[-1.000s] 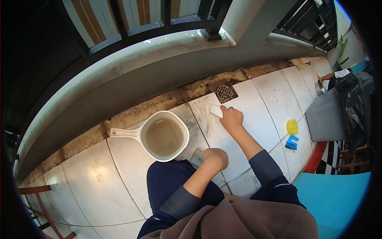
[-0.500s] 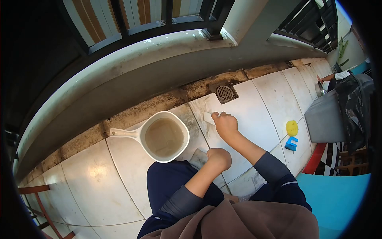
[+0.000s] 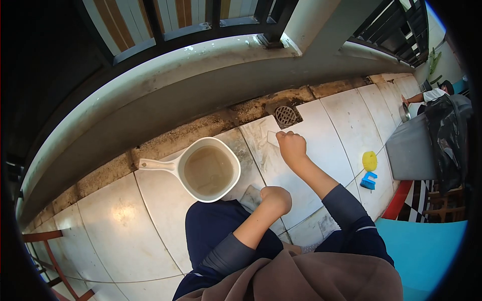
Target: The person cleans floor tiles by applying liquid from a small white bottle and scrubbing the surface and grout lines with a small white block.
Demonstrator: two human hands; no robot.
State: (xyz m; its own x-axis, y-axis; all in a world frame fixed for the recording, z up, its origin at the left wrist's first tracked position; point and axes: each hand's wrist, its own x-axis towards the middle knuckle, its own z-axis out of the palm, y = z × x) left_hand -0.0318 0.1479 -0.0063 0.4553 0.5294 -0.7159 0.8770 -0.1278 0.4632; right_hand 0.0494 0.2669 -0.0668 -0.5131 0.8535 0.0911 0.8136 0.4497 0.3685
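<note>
Grey-cuffed, the left hand [image 3: 277, 201] curls, its grip hidden, while the right hand [image 3: 292, 145] closes around a flat white block [image 3: 272, 139] just slid nearer the round drain grate [image 3: 285, 115] — rubbing seems to shift there. Beneath a grey wall [image 3: 201, 95], white floor tiles [image 3: 155, 226] bear a white plastic dipper [image 3: 165, 165] of murky water [image 3: 208, 170], a blue plastic brush [image 3: 368, 181], a round yellow sponge [image 3: 369, 161] — then a grey bin [image 3: 411, 150].

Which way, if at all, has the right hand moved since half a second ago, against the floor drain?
Yes: the right hand, holding a white block, has moved closer to the floor drain, up the picture and slightly right.
</note>
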